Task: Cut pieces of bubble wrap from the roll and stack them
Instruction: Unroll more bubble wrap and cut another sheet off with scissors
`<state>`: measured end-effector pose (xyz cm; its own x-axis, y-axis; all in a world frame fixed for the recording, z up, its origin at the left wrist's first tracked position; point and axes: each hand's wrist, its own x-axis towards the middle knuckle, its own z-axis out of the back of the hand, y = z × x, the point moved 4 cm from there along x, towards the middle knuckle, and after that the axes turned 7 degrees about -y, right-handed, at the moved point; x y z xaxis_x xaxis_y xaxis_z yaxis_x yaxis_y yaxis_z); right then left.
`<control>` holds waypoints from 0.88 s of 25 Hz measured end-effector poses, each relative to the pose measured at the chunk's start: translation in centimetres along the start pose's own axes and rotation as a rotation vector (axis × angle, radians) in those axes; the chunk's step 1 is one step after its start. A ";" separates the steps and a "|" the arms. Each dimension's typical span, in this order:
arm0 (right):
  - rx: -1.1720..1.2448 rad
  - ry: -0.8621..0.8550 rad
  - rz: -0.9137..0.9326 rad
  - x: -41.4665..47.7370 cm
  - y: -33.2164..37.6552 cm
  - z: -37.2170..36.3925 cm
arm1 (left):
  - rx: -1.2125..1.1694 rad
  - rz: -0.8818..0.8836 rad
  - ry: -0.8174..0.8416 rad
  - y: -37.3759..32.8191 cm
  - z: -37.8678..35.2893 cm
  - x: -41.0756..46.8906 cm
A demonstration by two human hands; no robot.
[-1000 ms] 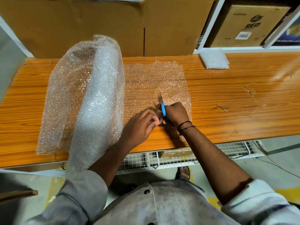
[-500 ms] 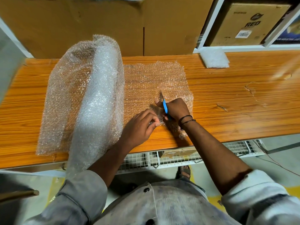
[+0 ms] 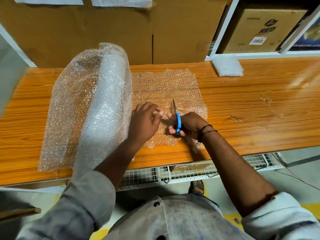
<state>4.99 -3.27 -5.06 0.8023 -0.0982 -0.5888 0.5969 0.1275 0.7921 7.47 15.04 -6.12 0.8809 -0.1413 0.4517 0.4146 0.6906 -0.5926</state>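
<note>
On the wooden table [image 3: 251, 104], head view: the right hand [image 3: 190, 122] grips blue scissors [image 3: 178, 122], blades pointing to 12 o'clock across the flat bubble wrap sheet [image 3: 164, 87]. At its 9 o'clock, the left hand [image 3: 144, 122], fingers curled, pinches the sheet. Farther toward 9 o'clock lies the bubble wrap roll [image 3: 100, 104], its long axis running 6 to 12 o'clock.

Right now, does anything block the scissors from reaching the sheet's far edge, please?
Nothing visible: ahead of the blue-handled scissors the flat clear bubble wrap sheet lies bare; the left hand rests beside them.
</note>
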 end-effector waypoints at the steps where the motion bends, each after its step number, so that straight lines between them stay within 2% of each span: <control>1: 0.021 -0.004 0.003 0.0 -0.3 -0.1 | 0.022 0.027 0.022 0.2 -0.2 1.1; 5: 0.100 -0.068 0.026 0.4 -0.8 0.1 | 0.061 0.052 0.125 0.9 -3.0 3.9; 11: 0.137 -0.011 -0.031 -0.3 -2.0 0.4 | 0.154 0.040 0.213 1.2 -6.0 5.9; 17: 0.205 0.019 -0.056 -1.4 -2.4 0.2 | 0.120 0.029 0.121 2.4 -6.3 5.5; 22: 0.394 0.144 -0.092 -1.6 -2.9 -0.9 | 0.071 0.034 0.058 2.4 -6.0 5.5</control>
<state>1.97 -2.58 -6.51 0.7548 0.0504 -0.6540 0.6415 -0.2646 0.7201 14.66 11.72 -9.08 0.9067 -0.1566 0.3916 0.3690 0.7440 -0.5570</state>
